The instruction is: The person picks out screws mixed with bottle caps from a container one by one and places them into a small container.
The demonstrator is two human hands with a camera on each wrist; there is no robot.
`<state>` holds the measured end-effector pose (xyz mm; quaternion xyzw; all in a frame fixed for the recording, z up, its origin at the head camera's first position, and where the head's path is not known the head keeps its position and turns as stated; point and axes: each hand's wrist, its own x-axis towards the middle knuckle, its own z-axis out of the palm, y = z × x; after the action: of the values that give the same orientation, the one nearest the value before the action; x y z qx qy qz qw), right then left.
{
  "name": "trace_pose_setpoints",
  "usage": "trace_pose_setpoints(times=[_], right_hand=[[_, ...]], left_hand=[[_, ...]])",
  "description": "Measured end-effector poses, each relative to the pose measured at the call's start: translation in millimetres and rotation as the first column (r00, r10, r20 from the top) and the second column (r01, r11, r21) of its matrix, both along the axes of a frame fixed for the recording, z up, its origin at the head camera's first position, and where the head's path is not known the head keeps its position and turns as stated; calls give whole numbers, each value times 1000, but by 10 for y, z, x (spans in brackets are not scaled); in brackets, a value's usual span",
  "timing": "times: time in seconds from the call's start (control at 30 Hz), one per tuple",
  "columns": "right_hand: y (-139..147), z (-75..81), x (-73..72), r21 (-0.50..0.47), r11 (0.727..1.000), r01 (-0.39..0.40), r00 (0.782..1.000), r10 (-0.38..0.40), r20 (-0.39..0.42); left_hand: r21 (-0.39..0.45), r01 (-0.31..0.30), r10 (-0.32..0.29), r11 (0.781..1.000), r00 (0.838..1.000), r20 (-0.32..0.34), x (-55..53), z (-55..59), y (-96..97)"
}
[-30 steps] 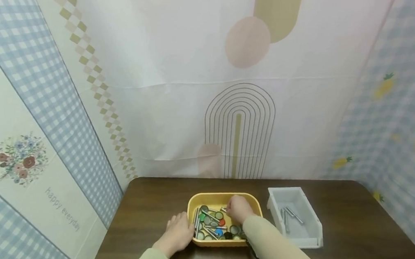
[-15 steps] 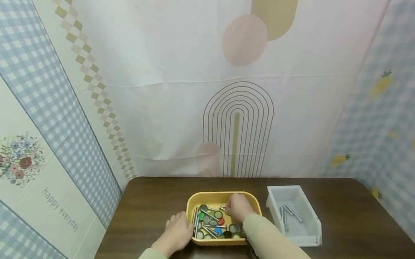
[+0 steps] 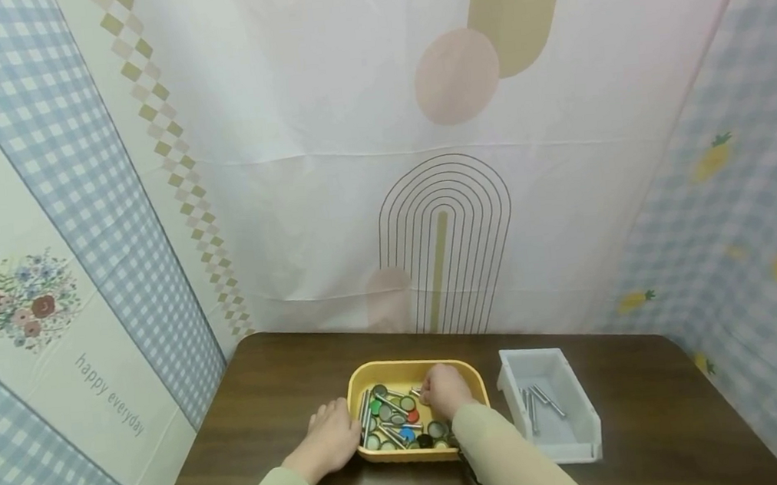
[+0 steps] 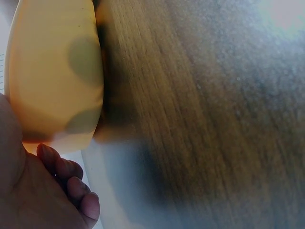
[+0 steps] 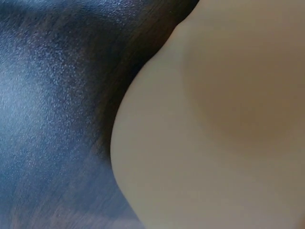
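Observation:
A yellow plastic bin [image 3: 380,366] holds several silver metal rods [image 3: 366,418] and bottle caps, among them a red cap [image 3: 413,416] and a blue cap [image 3: 407,433]. My right hand [image 3: 446,390] reaches into the bin's right half, fingers curled, pinching a short silver metal rod [image 3: 415,392] whose end shows at the fingertips. My left hand [image 3: 333,434] rests on the outside of the bin's left wall, thumb side against it. In the left wrist view its loosely bent fingers [image 4: 71,174] lie by the bin's corner. The right wrist view is filled mostly by a pale sleeve [image 5: 214,143].
A white open-front parts bin [image 3: 578,395] stands to the right of the yellow bin, with several silver rods [image 3: 546,400] lying in it. Both are on a dark wooden table [image 3: 281,367]. A patterned cloth [image 3: 290,228] hangs behind the table's far edge.

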<state>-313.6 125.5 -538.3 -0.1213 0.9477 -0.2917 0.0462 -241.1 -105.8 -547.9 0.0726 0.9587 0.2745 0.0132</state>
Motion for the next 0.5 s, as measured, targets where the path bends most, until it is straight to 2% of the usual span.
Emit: trace_pose_setpoints(times=[0.27,0.5], right_hand=[[0,12,-2,7,1000,-9,1000,9,2],[4,-18,-23,13,1000,-13,1000,13,-13]], left_hand=[[-4,-24,24,1000,1000,-10,-47,-99,-9],[0,-14,14,1000,1000,-3,-86,-154,-27]])
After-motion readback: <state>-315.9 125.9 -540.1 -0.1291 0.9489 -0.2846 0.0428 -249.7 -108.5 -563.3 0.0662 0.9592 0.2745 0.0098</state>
